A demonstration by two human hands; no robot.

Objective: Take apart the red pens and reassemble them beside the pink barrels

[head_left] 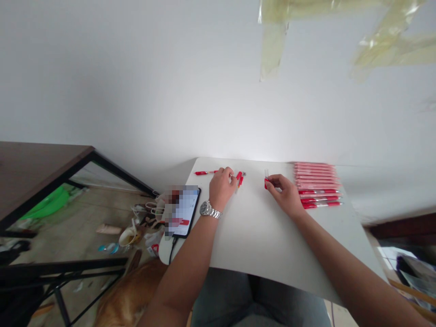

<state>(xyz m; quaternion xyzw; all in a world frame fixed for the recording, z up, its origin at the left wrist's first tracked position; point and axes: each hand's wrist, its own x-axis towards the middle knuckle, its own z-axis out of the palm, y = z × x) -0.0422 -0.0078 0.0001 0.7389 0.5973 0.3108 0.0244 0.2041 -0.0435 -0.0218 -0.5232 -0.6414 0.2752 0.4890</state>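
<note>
My right hand pinches a pen barrel piece, red at the bottom and clear at the top, upright over the white table. My left hand is bent down with its fingers curled together at the small pen parts. What those fingers hold, if anything, is hidden. Just right of them lie loose red pen parts and a small metallic bit. Partly behind the left hand, a red pen lies near the far edge.
Right of my right hand are a row of pink pens and several red pens. A phone with a cable lies on the table's left side. The wall borders the far edge. Below left is a brown-furred animal.
</note>
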